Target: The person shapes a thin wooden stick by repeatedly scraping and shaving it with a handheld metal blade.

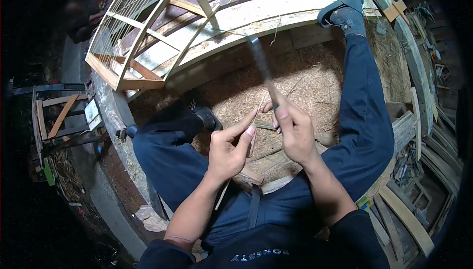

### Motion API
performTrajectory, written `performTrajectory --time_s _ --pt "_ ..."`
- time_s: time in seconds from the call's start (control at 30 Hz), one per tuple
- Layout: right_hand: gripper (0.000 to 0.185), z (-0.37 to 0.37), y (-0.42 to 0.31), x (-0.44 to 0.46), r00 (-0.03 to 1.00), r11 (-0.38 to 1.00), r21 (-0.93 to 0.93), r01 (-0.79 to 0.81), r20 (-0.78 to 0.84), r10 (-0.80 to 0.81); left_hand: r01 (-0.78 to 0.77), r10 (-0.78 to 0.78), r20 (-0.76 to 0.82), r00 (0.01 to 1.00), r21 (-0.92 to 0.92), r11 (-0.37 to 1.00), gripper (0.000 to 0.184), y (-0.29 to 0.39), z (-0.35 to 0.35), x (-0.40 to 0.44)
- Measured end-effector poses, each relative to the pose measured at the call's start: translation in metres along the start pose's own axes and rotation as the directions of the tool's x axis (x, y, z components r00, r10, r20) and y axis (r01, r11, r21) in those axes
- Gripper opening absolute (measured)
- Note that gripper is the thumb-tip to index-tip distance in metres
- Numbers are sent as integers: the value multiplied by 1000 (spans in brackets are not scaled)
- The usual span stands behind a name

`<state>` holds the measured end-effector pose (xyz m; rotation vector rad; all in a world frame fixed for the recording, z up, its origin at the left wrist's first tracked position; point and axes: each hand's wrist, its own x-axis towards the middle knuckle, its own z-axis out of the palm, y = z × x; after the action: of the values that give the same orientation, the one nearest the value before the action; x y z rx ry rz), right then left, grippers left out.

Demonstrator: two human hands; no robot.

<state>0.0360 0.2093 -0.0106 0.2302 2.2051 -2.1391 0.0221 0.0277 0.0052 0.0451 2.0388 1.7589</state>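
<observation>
My left hand [230,148] is closed around a thin wooden strip [222,194], pinched between thumb and fingers. One end of the strip rises above the fingertips and the other hangs below the wrist toward my lap. Wrapped round the handle of a long, dark-bladed knife [261,62] is my right hand [297,133]. The blade points up and away, blurred by motion, with its squared tip in front of the pale plank. Both hands are close together over the ground between my legs, where wood shavings [315,89] lie thick.
A curved wooden frame with thin slats [148,31] rests at upper left on the long pale plank [236,20]. My sandalled foot [346,15] is on the plank's right end. Timber pieces [406,215] lie at lower right. Another wooden frame [61,116] stands at far left.
</observation>
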Motion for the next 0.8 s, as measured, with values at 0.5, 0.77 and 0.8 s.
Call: performTrajectory --time_s 0.5,0.77,0.8 --pt "45 32 5 -9 930 849 -410 334 -4 -368 282 -241 153 958 -646 709 15 -3 -15 6" --pt "44 35 7 -16 918 833 -422 358 -1 -395 268 -227 150 962 -654 707 17 -4 -15 4" --pt "44 34 6 -14 918 834 -418 359 -2 -397 268 -227 148 963 -652 710 17 -1 -15 4"
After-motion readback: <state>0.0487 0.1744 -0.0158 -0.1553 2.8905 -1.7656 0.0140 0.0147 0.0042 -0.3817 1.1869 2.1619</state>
